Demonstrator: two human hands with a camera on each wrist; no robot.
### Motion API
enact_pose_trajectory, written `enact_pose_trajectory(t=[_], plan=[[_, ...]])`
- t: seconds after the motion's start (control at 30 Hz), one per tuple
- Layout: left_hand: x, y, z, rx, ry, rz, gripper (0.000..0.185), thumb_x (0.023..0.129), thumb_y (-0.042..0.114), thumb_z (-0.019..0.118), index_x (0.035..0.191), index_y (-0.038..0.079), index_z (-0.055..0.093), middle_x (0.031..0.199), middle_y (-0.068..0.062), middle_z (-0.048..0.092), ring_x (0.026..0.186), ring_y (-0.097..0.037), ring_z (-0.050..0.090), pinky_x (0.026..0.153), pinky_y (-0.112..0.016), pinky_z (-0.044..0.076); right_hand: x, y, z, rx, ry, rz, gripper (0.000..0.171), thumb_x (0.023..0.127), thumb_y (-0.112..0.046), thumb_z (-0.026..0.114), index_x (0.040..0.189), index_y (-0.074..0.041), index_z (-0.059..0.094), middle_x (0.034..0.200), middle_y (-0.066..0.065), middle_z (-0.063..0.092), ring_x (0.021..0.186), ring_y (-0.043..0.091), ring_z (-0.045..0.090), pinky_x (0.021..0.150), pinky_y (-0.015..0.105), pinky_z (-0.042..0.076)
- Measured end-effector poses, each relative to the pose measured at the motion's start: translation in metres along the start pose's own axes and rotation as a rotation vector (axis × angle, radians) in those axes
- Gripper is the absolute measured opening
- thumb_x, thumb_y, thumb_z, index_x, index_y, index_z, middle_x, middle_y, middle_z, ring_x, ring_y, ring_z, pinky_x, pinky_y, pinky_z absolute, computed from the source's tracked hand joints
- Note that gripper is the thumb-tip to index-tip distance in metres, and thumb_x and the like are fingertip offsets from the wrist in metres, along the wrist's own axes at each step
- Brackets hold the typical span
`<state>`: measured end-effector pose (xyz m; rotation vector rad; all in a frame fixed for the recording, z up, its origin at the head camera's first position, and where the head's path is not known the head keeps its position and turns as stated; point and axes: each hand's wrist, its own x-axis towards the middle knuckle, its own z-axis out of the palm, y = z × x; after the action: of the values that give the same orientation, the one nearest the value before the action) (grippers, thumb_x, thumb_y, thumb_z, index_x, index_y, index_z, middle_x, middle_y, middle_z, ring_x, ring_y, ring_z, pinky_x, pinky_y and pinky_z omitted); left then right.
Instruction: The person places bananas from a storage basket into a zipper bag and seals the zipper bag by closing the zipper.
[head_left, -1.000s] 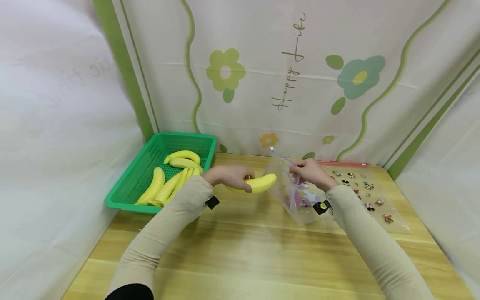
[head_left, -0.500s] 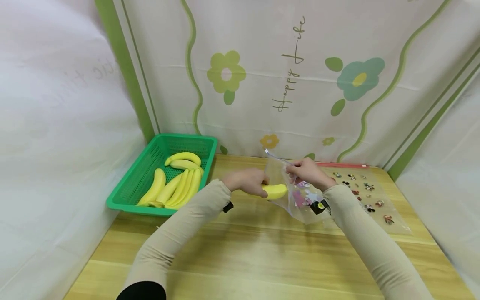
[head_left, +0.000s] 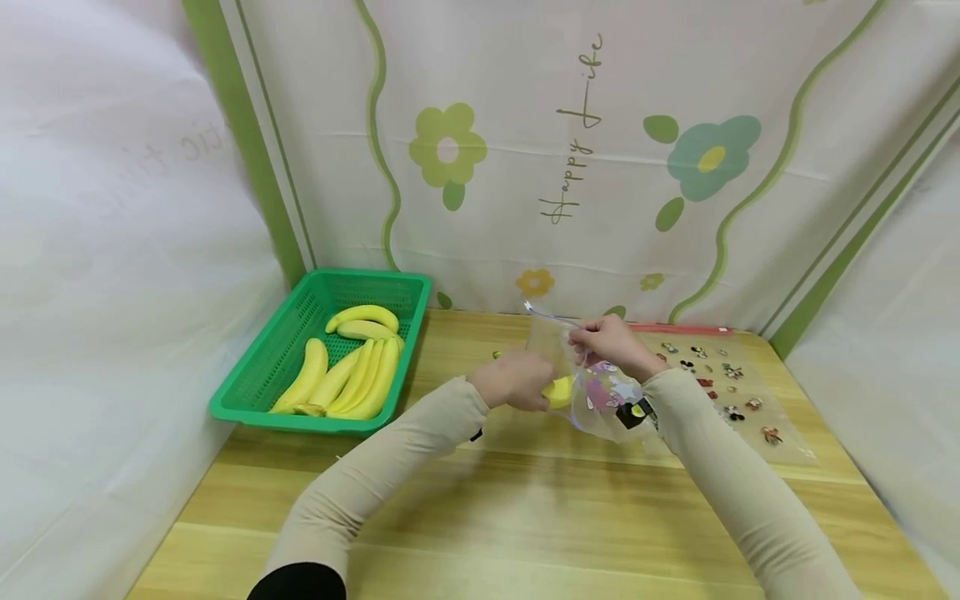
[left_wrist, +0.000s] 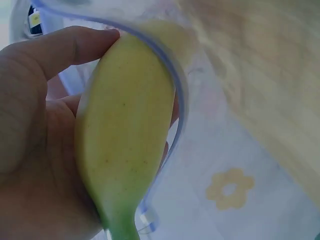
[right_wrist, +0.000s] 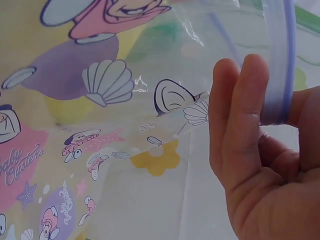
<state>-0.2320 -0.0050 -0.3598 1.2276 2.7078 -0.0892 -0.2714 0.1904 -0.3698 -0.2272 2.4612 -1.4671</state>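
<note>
Two hands work at the far middle of the wooden table (head_left: 525, 500). The left hand (head_left: 513, 381) is wrapped round one banana (head_left: 558, 390), whose tip sits inside the mouth of one clear zip bag (head_left: 600, 400) printed with cartoon figures and shells. The left wrist view shows the bag's blue zip rim curving over the yellow fruit, with the thumb lying along its side. The right hand (head_left: 609, 342) pinches the bag's zip edge between thumb and fingers (right_wrist: 245, 115), holding the mouth up and apart.

One green plastic basket (head_left: 255, 387) stands at the table's left rear and holds about seven more bananas (head_left: 352, 375): two lying crosswise at the back, the rest side by side. One more printed bag (head_left: 738, 396) lies flat on the right of the table.

A second ago the held banana was wholly outside the bag, to its left; half a second ago its tip reached the opening. The left hand has moved right, and more of the fruit is now hidden.
</note>
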Motion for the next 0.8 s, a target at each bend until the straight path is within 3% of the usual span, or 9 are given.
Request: enact_pose_trajectory(t=[0.1, 0.3, 0.53, 0.7, 0.8], plan=[[0.006, 0.0, 0.009, -0.054, -0.029, -0.005, 0.015, 0.084, 0.026, 0.067, 0.082, 0.016, 0.056, 0.069, 0.006, 0.05, 0.061, -0.009, 0.048, 0.05, -0.023, 0.041, -0.002, -0.005, 0.001, 0.013, -0.001, 0.001, 0.031, 0.098, -0.019, 0.053, 0.098, 0.009, 0.065, 0.074, 0.013, 0.064, 0.062, 0.018, 0.064, 0.064, 0.038, 0.056], [0.016, 0.001, 0.029, -0.065, -0.037, 0.008, 0.021, 0.088, 0.033, 0.066, 0.09, 0.015, 0.057, 0.073, 0.006, 0.049, 0.067, -0.009, 0.048, 0.058, -0.023, 0.041, -0.001, -0.002, 0.001, 0.001, 0.036, 0.008, 0.029, 0.097, -0.018, 0.053, 0.093, 0.007, 0.066, 0.074, 0.012, 0.064, 0.062, 0.019, 0.064, 0.065, 0.038, 0.056], [0.029, -0.003, 0.042, -0.268, -0.043, 0.059, 0.023, 0.093, 0.036, 0.06, 0.098, 0.013, 0.059, 0.082, 0.005, 0.057, 0.073, -0.008, 0.052, 0.064, -0.021, 0.042, -0.001, -0.005, 0.001, 0.001, 0.069, 0.015, 0.027, 0.095, -0.017, 0.054, 0.092, 0.007, 0.066, 0.084, 0.019, 0.063, 0.064, 0.017, 0.064, 0.065, 0.037, 0.056], [0.038, -0.004, 0.052, -0.246, -0.02, 0.049, 0.03, 0.094, 0.039, 0.056, 0.112, 0.014, 0.059, 0.101, 0.002, 0.063, 0.095, -0.012, 0.059, 0.082, -0.025, 0.047, 0.0, -0.005, 0.001, 0.03, 0.074, 0.01, 0.029, 0.096, -0.015, 0.055, 0.097, 0.012, 0.064, 0.085, 0.02, 0.063, 0.062, 0.014, 0.063, 0.067, 0.039, 0.056], [0.041, -0.006, 0.055, -0.25, -0.024, 0.041, 0.038, 0.093, 0.042, 0.056, 0.118, 0.013, 0.058, 0.1, 0.001, 0.064, 0.094, -0.014, 0.06, 0.082, -0.026, 0.048, 0.0, -0.006, -0.001, 0.041, 0.085, 0.004, 0.03, 0.096, -0.015, 0.054, 0.101, 0.014, 0.063, 0.082, 0.016, 0.063, 0.06, 0.012, 0.062, 0.065, 0.035, 0.056]])
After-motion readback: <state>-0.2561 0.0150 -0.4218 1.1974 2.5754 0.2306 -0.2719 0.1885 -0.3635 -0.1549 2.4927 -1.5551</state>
